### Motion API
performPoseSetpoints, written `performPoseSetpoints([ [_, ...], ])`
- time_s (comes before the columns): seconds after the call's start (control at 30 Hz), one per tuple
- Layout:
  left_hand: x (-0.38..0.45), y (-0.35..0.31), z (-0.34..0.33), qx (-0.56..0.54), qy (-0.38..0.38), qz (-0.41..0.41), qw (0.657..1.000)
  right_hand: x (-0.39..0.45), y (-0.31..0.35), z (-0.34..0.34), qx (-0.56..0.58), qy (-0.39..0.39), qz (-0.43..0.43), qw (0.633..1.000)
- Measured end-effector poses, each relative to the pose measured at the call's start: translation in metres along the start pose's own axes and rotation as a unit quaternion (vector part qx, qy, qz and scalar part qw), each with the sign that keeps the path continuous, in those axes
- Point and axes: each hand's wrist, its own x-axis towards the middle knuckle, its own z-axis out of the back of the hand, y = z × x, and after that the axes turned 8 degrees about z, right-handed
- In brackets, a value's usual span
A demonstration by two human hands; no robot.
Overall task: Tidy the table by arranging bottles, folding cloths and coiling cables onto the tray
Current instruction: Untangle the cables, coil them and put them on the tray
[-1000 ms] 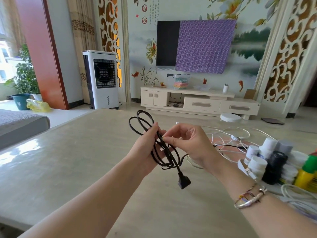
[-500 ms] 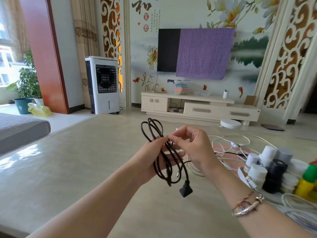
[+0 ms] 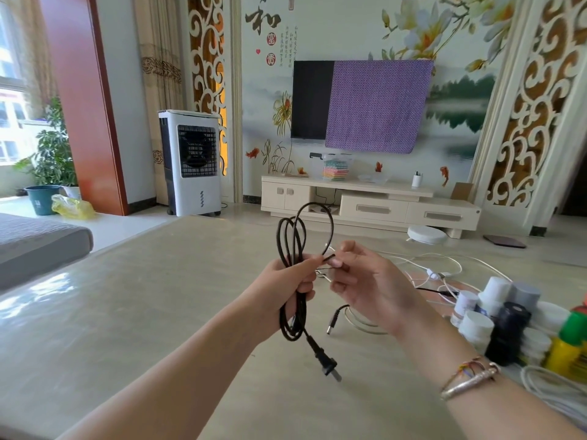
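My left hand (image 3: 287, 282) grips a bundle of looped black cable (image 3: 289, 236) above the beige table (image 3: 127, 312); loops rise above the fist and more hang below it. The two-pin plug (image 3: 328, 366) dangles at the bottom. My right hand (image 3: 368, 281) pinches a strand of the same cable just right of the left fist. A small barrel connector (image 3: 332, 325) hangs under the right hand. Several white bottles (image 3: 475, 325), a black bottle (image 3: 508, 331) and a green-capped yellow bottle (image 3: 568, 344) stand clustered at the right. The tray is mostly hidden beneath them.
White cables (image 3: 422, 265) lie tangled on the table behind my right hand, and another white cable coil (image 3: 552, 389) lies at the right edge. A grey cushion (image 3: 38, 242) sits beyond the table's left edge.
Both hands have stayed together at the table's middle. The cable loops above the left fist stand taller and narrower, and the plug hangs lower beneath the bundle.
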Motion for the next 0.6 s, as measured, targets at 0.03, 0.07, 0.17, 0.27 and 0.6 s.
performPoseSetpoints([
  [0.03,0.0,0.0,0.001,0.011,-0.005,-0.004,1.0,0.0,0.0,0.002,0.005,0.004,-0.002,1.0],
  [0.07,-0.001,0.001,0.001,0.019,-0.012,-0.008,1.0,0.001,-0.001,0.004,0.012,0.01,-0.003,1.0],
  [0.17,0.001,-0.002,0.004,0.009,-0.042,-0.011,0.999,0.001,0.001,0.005,0.022,0.02,-0.006,1.0],
  [0.27,0.005,-0.008,0.011,-0.037,-0.088,-0.006,0.995,0.0,0.004,-0.001,-0.186,0.024,-0.001,0.982],
  [0.6,0.001,-0.008,0.008,0.021,-0.113,-0.026,0.993,-0.009,0.011,-0.024,-0.096,0.069,-0.023,0.993],
])
